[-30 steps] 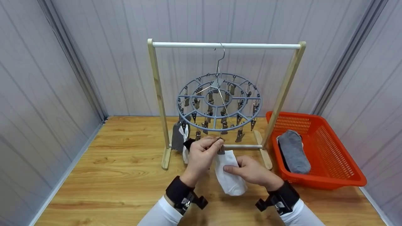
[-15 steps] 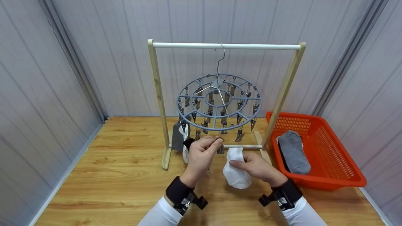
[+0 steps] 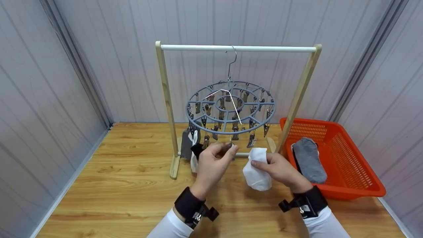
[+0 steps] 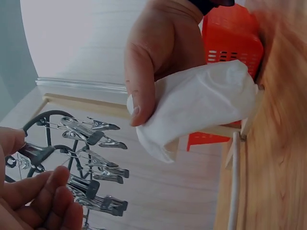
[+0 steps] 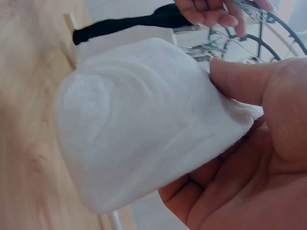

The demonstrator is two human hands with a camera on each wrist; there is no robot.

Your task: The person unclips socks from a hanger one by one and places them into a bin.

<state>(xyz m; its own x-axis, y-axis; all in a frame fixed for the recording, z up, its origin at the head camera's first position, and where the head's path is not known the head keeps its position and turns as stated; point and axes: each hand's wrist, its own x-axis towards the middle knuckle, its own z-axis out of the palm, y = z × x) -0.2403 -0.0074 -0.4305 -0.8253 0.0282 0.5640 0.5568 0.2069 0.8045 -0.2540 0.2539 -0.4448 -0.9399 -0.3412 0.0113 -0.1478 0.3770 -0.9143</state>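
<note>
My right hand (image 3: pixel 281 169) pinches a small white sock (image 3: pixel 257 177) between thumb and fingers, holding it above the table, right of the hanger. The sock's cuff points up in the head view, and its rounded end hangs down. My left hand (image 3: pixel 211 165) is at the front of the round clip hanger (image 3: pixel 211 130). Its thumb touches a metal clip (image 4: pixel 37 153), and its fingers stand loosely apart from the thumb. Beside that hand hangs a black sock (image 5: pixel 134 24). A grey sock (image 3: pixel 187 143) and another white sock (image 3: pixel 194 162) hang behind it, partly hidden.
The hanger hooks onto the white rail (image 3: pixel 271 48) of a wooden stand (image 3: pixel 302 89). Several metal clips dangle from its rings. At the right an orange basket (image 3: pixel 358 148) holds grey socks (image 3: pixel 309 160). Pale panel walls (image 3: pixel 99 49) enclose the wooden table (image 3: pixel 132 198).
My right hand has drawn the white sock away from the clip, to the right and slightly up. My left thumb and fingers have parted at the clip. The hanger's front edge has risen slightly.
</note>
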